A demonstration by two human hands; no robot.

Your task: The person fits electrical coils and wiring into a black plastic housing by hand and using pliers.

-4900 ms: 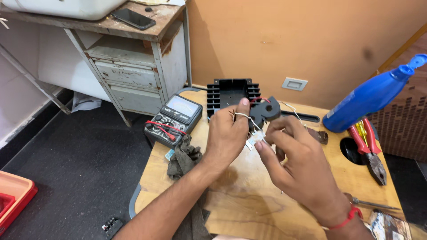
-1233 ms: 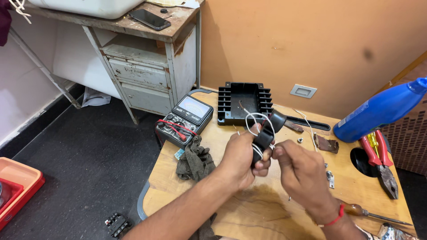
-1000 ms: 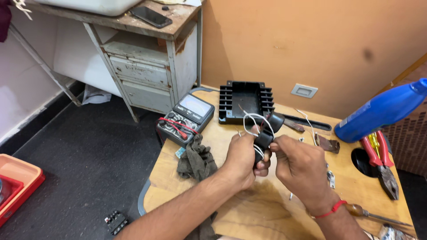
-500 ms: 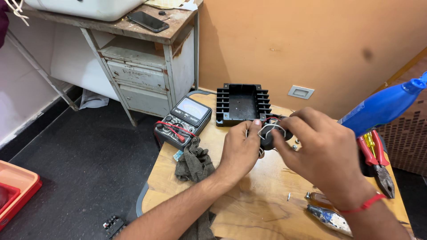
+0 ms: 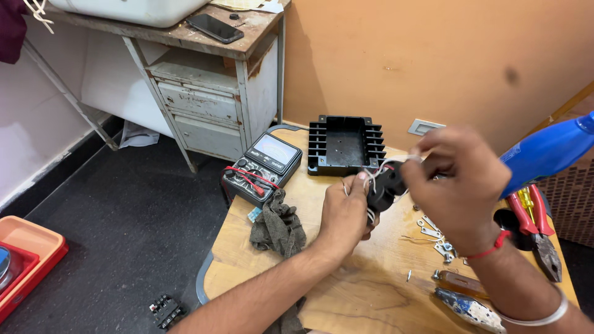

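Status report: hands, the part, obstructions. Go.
Left hand grips black wired part. Right hand pinches its white wires above. Black finned case just behind, nothing blocking.

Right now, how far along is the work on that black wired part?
Already out: the black finned housing sits empty on the table. In hand: the left hand grips the black wired part while the right hand pulls its white wires. Still loose: small metal terminals lie unattached by the right wrist.

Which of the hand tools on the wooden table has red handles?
The pliers at the table's right edge, beside the blue bottle. The screwdriver nearer the front has a brown handle instead.
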